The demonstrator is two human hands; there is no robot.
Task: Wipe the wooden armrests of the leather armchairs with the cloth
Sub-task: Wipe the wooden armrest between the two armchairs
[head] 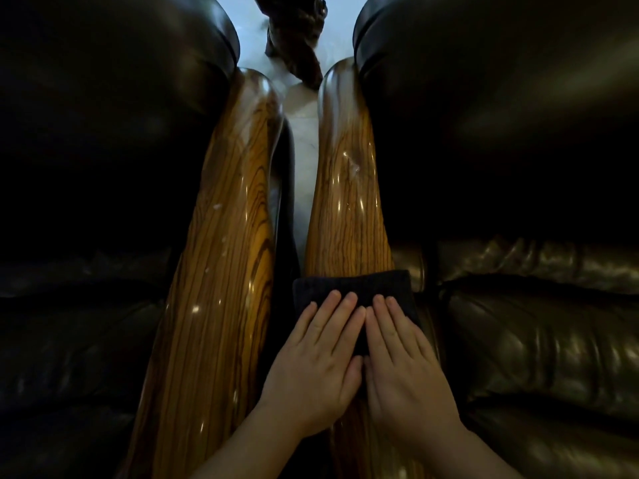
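Note:
Two glossy striped wooden armrests run side by side away from me: the left armrest (221, 243) and the right armrest (349, 202). A black cloth (356, 286) lies folded across the near part of the right armrest. My left hand (318, 361) and my right hand (404, 364) rest flat on the cloth, side by side, fingers straight and pointing forward, pressing it onto the wood. Small pale specks and a smudge show on both armrests further ahead.
A dark leather armchair (86, 167) flanks the left armrest and another leather armchair (518, 167) flanks the right one. A narrow gap with pale floor (304, 133) separates the armrests. A dark carved wooden piece (301, 39) stands at the far end.

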